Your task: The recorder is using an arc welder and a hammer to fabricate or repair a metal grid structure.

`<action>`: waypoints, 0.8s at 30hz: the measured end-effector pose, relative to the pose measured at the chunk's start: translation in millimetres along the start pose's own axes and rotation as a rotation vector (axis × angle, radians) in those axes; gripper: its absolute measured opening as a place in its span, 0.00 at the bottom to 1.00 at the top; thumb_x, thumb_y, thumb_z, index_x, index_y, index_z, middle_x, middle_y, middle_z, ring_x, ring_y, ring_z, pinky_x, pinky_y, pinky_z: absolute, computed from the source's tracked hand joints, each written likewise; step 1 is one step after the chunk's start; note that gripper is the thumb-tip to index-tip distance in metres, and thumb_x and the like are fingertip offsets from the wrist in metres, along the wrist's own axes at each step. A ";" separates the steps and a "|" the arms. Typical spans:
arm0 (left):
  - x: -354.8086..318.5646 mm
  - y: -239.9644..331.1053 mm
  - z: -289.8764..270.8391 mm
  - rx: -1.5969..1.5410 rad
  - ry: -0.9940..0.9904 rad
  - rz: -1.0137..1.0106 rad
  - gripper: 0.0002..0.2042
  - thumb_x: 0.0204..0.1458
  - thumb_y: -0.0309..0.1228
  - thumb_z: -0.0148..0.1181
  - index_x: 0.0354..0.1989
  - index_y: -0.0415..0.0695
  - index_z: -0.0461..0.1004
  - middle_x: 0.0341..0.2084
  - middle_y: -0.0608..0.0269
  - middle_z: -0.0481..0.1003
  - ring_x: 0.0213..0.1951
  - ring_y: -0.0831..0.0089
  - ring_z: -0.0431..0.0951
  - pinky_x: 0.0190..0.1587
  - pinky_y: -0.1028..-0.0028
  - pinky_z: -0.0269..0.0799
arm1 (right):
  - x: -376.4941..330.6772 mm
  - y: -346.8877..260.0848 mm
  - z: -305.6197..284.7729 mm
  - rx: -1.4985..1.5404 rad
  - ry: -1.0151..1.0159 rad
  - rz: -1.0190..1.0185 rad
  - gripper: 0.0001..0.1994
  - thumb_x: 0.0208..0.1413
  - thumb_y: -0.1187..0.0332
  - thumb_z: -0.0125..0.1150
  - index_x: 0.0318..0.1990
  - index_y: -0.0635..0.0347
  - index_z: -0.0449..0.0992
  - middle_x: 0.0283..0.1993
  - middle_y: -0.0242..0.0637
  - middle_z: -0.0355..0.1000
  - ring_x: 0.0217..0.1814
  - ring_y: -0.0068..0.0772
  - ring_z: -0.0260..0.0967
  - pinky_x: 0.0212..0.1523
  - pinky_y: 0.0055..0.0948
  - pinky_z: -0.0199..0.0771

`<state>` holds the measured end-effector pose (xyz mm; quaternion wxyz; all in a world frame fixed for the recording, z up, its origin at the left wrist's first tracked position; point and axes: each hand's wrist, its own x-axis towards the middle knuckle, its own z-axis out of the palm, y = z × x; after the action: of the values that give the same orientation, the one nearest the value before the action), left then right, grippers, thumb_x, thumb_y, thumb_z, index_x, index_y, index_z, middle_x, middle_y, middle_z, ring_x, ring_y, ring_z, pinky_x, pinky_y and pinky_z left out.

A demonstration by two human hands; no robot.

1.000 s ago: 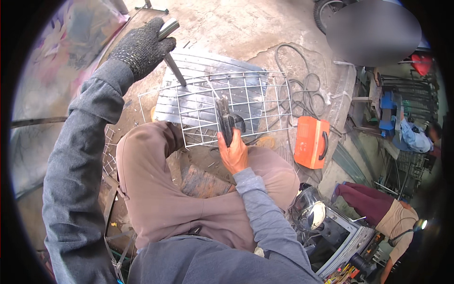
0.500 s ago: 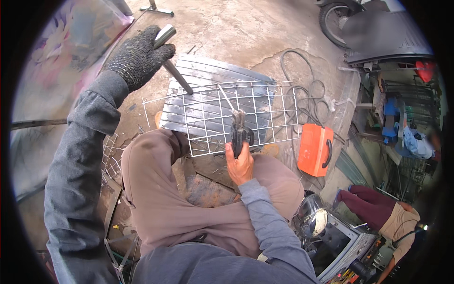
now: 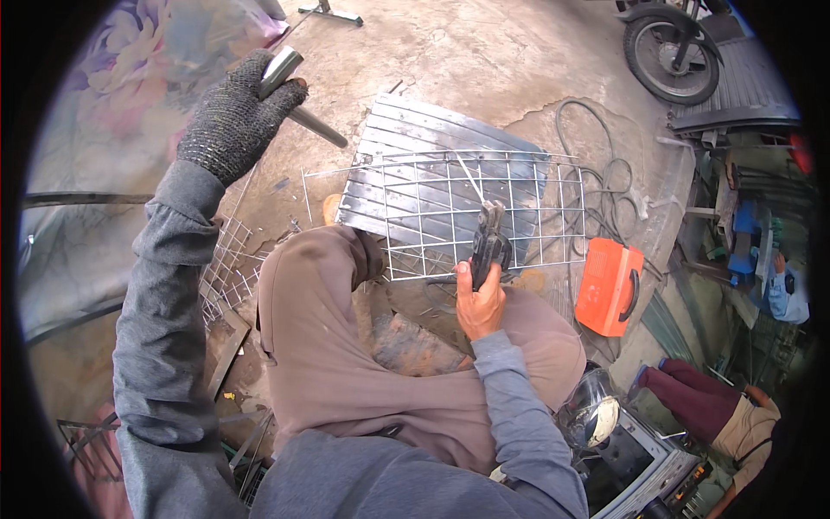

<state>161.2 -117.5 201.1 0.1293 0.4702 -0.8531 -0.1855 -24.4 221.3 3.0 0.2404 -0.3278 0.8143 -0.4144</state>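
Observation:
My left hand, in a dark knitted glove, is raised at the upper left and closed around a shiny metal pipe. The pipe slants down to the right, its lower end near the left edge of a slatted metal platform. My bare right hand grips a black welding electrode holder. A thin pale electrode sticks out of its jaws, up and to the left, above a wire mesh panel. The mesh lies across the platform. Whether the electrode touches the mesh I cannot tell.
An orange case with a black handle stands right of my knee. Cable coils behind it. Mesh scraps lie at left. A motorcycle wheel is far right. A clear-visored helmet and another person are at lower right.
The whole view has shifted, so the floor things sit further right. The pipe's lower end has moved left, off the platform. Both hands keep their holds.

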 end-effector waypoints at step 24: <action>-26.2 -31.8 -21.2 0.063 0.076 -0.020 0.19 0.62 0.44 0.65 0.51 0.42 0.74 0.32 0.48 0.83 0.34 0.59 0.85 0.38 0.61 0.76 | -2.4 4.7 -0.3 -0.008 -0.003 0.048 0.19 0.67 0.57 0.62 0.52 0.64 0.69 0.42 0.55 0.79 0.44 0.65 0.78 0.45 0.52 0.75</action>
<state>207.2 -114.9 205.0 0.1449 0.4891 -0.8483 -0.1420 -24.5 225.3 -0.5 0.2500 -0.3096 0.8232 -0.4048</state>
